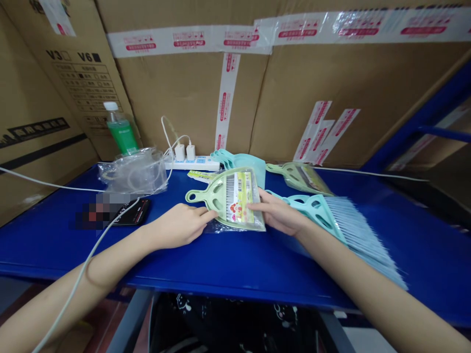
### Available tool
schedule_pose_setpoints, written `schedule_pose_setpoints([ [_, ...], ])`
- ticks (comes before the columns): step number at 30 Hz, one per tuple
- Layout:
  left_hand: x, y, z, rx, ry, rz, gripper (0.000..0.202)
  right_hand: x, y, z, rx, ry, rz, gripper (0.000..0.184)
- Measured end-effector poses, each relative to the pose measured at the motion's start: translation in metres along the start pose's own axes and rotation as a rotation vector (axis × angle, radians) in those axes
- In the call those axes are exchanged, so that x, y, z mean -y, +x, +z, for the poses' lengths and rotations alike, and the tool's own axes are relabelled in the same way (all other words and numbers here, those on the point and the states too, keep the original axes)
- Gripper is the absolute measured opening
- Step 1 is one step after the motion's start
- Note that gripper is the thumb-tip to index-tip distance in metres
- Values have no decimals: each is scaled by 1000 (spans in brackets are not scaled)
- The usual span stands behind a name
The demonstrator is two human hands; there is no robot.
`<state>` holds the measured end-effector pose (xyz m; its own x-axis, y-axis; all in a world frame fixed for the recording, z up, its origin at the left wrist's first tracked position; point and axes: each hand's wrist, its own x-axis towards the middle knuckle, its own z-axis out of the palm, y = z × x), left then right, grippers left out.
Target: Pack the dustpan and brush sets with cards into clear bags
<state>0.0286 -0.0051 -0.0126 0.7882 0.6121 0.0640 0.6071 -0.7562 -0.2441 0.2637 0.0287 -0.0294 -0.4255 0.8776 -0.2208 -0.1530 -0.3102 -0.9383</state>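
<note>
A green dustpan and brush set (220,200) in a clear bag lies between my hands, with a printed card over its bristles. My left hand (184,223) pinches the set's near left edge. On the other side, my right hand (277,211) grips the right edge, thumb on the card and fingers behind it. Blue-green brushes (320,211) with pale blue bristles lie beside and partly under my right forearm. Behind the set are light blue dustpans (250,164), partly covered by it. Another bagged green dustpan set (300,176) rests at the back right.
A white power strip (198,163) with two plugged-in chargers stands at the back. Crumpled clear plastic bags (136,174) sit before a bottle of green liquid (121,130). A black phone-like item (132,213) lies at left. A white cable (86,262) crosses my left arm. Cardboard boxes (176,88) wall the back.
</note>
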Motion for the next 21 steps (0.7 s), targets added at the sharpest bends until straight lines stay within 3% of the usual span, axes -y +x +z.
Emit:
schedule_pose_setpoints([
  [4, -1, -1, -1, 3, -7, -7, 30, 1, -1, -4, 41, -23, -34, 72],
  [12, -1, -3, -2, -47, -25, 29, 40, 17, -1, -19, -250, -68, -115, 47],
  [16, 0, -3, -2, -19, 7, 16, 39, 30, -4, -36, -308, -38, -216, 38],
  [21, -1, -2, -2, -9, 19, 26, 37, 45, -10, -55, -377, -98, -308, 41],
])
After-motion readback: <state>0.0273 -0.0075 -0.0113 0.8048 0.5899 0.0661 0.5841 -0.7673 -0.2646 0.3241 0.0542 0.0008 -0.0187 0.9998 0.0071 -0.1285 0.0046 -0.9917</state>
